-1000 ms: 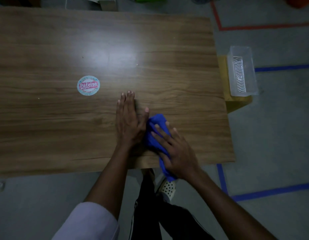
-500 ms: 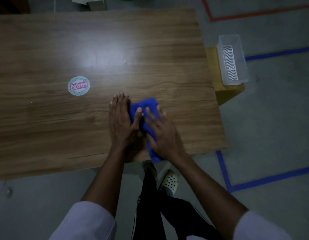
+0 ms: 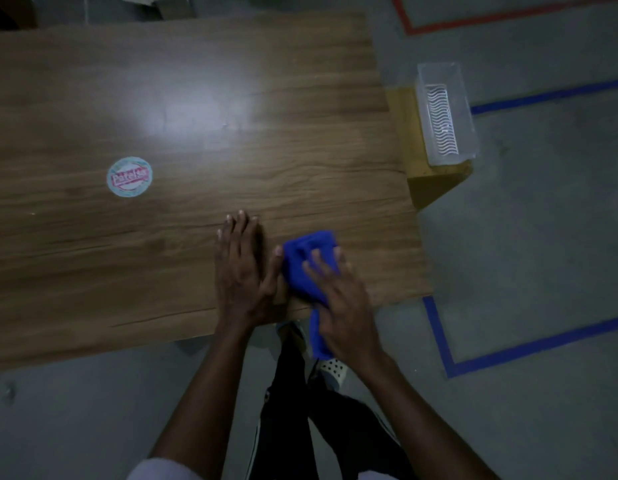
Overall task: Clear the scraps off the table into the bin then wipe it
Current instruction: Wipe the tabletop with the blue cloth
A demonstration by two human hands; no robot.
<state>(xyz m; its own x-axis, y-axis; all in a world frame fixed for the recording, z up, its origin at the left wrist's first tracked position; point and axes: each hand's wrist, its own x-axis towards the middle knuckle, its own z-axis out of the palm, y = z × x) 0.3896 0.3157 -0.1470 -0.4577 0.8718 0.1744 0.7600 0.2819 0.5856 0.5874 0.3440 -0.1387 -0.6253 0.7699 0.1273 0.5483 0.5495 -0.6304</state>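
A blue cloth (image 3: 307, 258) lies bunched near the front right of the wooden table (image 3: 196, 98), one end hanging over the front edge. My right hand (image 3: 338, 299) lies on top of the cloth with straight, spread fingers and presses it onto the wood. Just left of the cloth, my left hand (image 3: 245, 268) rests flat on the table, its thumb touching the cloth. A clear plastic bin (image 3: 444, 112) stands on a yellow stool (image 3: 422, 181) beside the table's right edge.
A round sticker (image 3: 129, 176) with red lettering sits on the table at the left. Blue tape lines (image 3: 508, 355) and a red one mark the grey floor to the right. My legs and a white shoe (image 3: 332, 368) are below the table's front edge.
My right hand has slid the blue cloth to the right and back toward the front edge, away from my left hand. The left hand has stayed flat in place.
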